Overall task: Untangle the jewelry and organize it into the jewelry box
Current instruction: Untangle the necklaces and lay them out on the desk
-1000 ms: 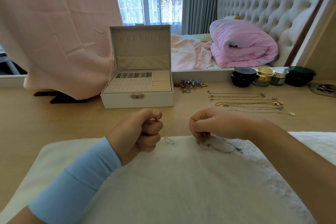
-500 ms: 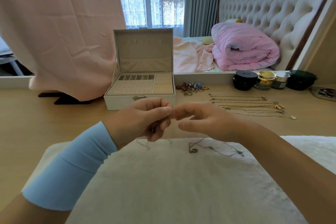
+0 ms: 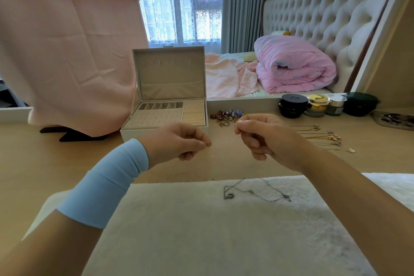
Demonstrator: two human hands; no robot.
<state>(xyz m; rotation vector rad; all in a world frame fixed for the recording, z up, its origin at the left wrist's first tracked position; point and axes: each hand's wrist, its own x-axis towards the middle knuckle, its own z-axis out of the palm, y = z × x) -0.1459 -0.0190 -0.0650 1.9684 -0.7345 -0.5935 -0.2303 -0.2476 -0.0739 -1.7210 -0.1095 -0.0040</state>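
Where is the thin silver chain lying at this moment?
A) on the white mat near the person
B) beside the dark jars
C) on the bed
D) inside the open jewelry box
A: the silver chain lies on the white mat, not in the jewelry box.

Too fine or covered to read

Whatever your left hand and right hand pinch is too thin to see. The left hides the box front, the right covers one end of the chains, and the dish runs off the edge.
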